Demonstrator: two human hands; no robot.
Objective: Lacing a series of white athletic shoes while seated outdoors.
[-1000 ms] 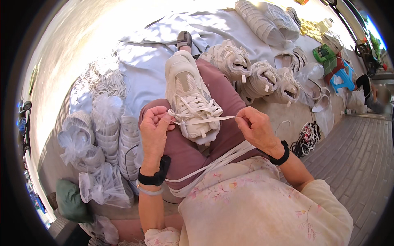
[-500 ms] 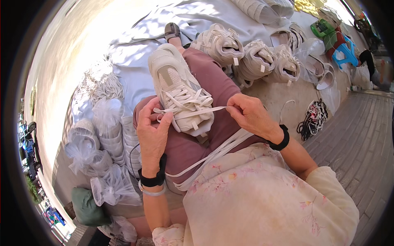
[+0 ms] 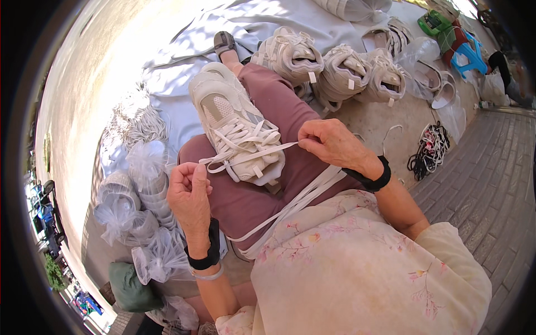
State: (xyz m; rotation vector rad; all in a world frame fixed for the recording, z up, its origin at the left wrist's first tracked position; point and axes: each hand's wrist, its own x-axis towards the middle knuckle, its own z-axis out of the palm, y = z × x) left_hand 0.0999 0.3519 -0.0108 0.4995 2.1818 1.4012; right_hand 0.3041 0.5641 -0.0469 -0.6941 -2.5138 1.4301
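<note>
A beige and grey sneaker (image 3: 226, 109) rests on my lap, its toe pointing away from me and its heel toward me. White shoelaces (image 3: 247, 142) criss-cross its tongue. With fingertips pinched, my left hand (image 3: 188, 187) holds one lace end to the left of the shoe's opening. Opposite it, my right hand (image 3: 329, 142) pinches the other lace end, which runs taut from the shoe. Whether the laces are knotted between the hands I cannot tell. A bundle of loose white laces (image 3: 298, 209) lies across my thighs at the waist.
Several similar sneakers (image 3: 340, 72) stand beyond my right knee. Plastic-wrapped stacks of shoe parts (image 3: 148, 184) and a heap of white laces (image 3: 137, 120) lie to the left. A tangle of dark and white laces (image 3: 430, 148), sandals (image 3: 444, 92) and a blue stool (image 3: 470, 57) are at right.
My left hand has drawn away from the shoe to the left and down, pulling its lace out. My right hand still pinches its lace. The whole view has shifted slightly.
</note>
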